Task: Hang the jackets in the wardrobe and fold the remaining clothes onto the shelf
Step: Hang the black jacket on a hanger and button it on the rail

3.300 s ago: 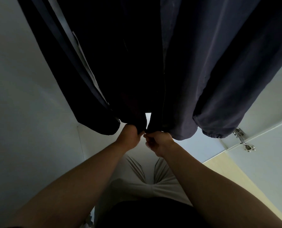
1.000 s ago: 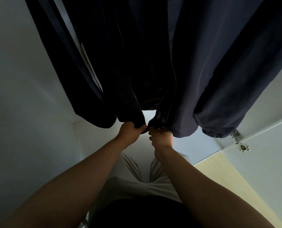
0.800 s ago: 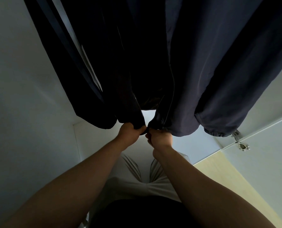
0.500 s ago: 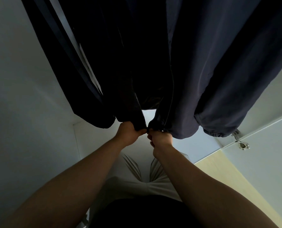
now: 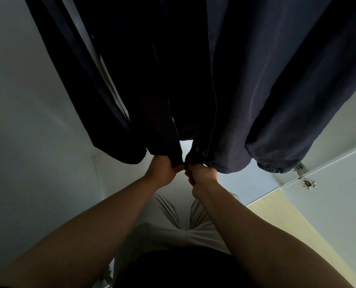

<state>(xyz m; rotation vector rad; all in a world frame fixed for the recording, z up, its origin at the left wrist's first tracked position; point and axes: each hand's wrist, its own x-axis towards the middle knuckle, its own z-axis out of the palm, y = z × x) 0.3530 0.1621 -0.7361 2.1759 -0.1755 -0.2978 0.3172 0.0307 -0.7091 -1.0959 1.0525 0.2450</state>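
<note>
both arms reach forward; left hand [image 5: 164,170] and right hand [image 5: 202,176] fingers pinching jacket [image 5: 256,96] hem.

Dim, underexposed wide-angle view, edges bowed, the jacket [image 5: 193,69] nearly black in shadow.

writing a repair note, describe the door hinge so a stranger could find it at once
Find the dark jacket hanging in the white wardrobe and follow the sleeve at picture right down to its gathered cuff. Just right of that cuff, where two white panels meet, sits the hinge. It is the only shiny metal part among flat white board and dark cloth.
</note>
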